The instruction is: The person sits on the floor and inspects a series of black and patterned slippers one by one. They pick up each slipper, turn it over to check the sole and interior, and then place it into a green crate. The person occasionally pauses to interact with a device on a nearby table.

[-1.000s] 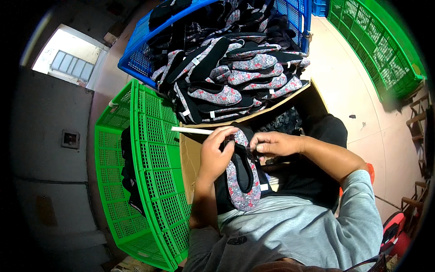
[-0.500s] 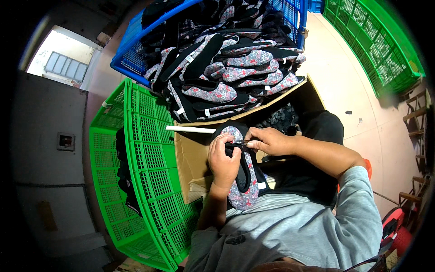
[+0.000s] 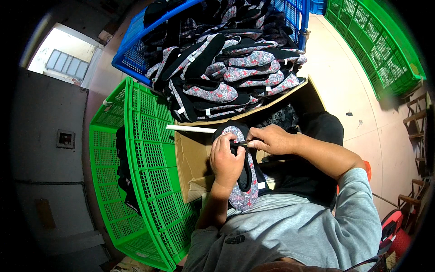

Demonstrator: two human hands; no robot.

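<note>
A floral fabric slipper (image 3: 247, 199), grey with red flowers and a black lining, lies lengthwise in front of my body. My left hand (image 3: 225, 161) is closed on the near-left side of its opening, thumb and fingers pinching the edge. From the right, my right hand (image 3: 275, 140) pinches a thin dark tool (image 3: 242, 143) against that edge, between both hands. Its exact kind is too small to make out. A second dark sole or shoe seems to lie beneath the slipper, mostly hidden.
An open cardboard box (image 3: 190, 156) with dark scraps stands under my hands, a white rod (image 3: 192, 129) across its rim. Beyond it, a blue crate (image 3: 131, 52) overflows with floral slippers. Green crates stand at left (image 3: 152, 181) and far right (image 3: 371, 47).
The dark tool shows more clearly between my hands, and my left fingers have shifted slightly along the slipper's edge. The slipper stays in place.
</note>
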